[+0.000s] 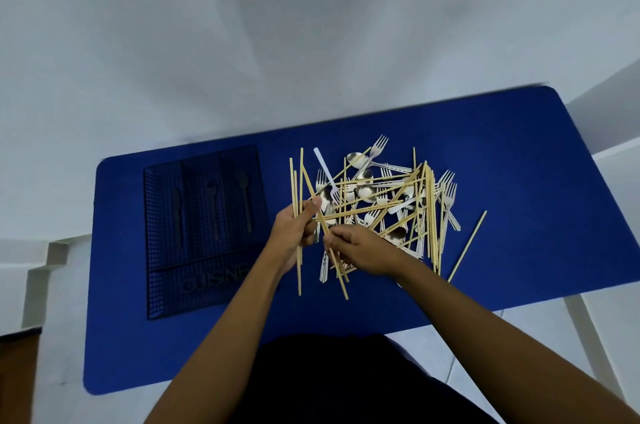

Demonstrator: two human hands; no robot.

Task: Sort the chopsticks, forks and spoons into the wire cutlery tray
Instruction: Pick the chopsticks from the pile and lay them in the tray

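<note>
Blue mat (519,181), wire tray (198,252), cutlery pile (377,195)

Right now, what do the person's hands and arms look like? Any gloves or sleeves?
No gloves: the left hand and the right hand are both bare. No rings, watch or bracelets show. The left forearm and the right forearm are bare too, with no sleeves as far as the picture reaches. Below them is dark clothing.

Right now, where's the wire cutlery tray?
In the head view the wire cutlery tray lies flat on the left part of the blue mat, just left of the left hand and the cutlery pile.
</note>
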